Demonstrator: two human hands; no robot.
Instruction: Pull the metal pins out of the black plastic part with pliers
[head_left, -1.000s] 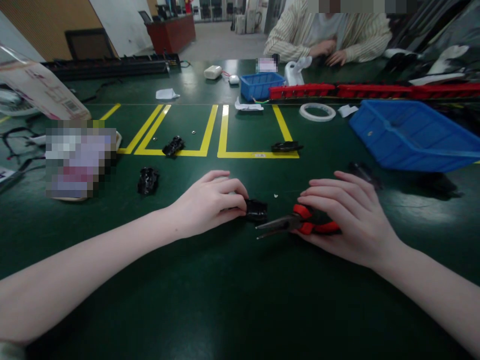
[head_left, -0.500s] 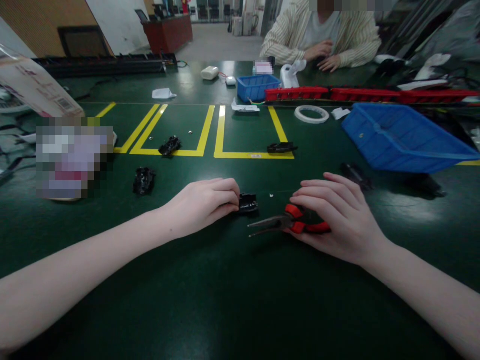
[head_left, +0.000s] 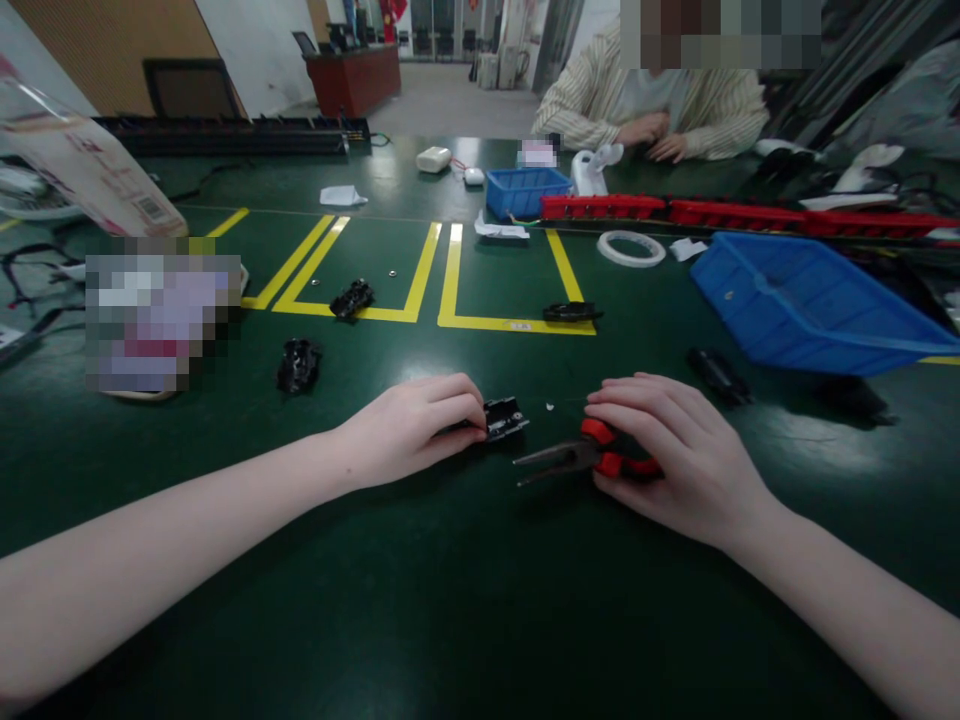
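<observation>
Near the middle of the green table, my left hand [head_left: 431, 425] pinches the left end of a small black plastic part [head_left: 506, 420]; its hollow inner side faces up and its held end is hidden by my fingers. My right hand [head_left: 675, 450] is wrapped round the red handles of long-nose pliers [head_left: 566, 455]. The plier jaws stand apart, point left and lie just below and right of the black part, not touching it. A tiny white scrap [head_left: 550, 407] lies on the table between my hands.
Several black parts, one of them a clustered piece [head_left: 298, 365], lie about the table near yellow tape lines [head_left: 517, 326]. To the right stands a blue bin [head_left: 817, 300]. Farther back are a tape roll [head_left: 631, 249], a small blue bin [head_left: 525, 190] and red strips [head_left: 735, 213]. A person [head_left: 652, 110] sits opposite.
The black part has turned in my left hand, so its hollow inside shows more. The pliers have shifted slightly right and stay apart from it. The whole view has moved a little.
</observation>
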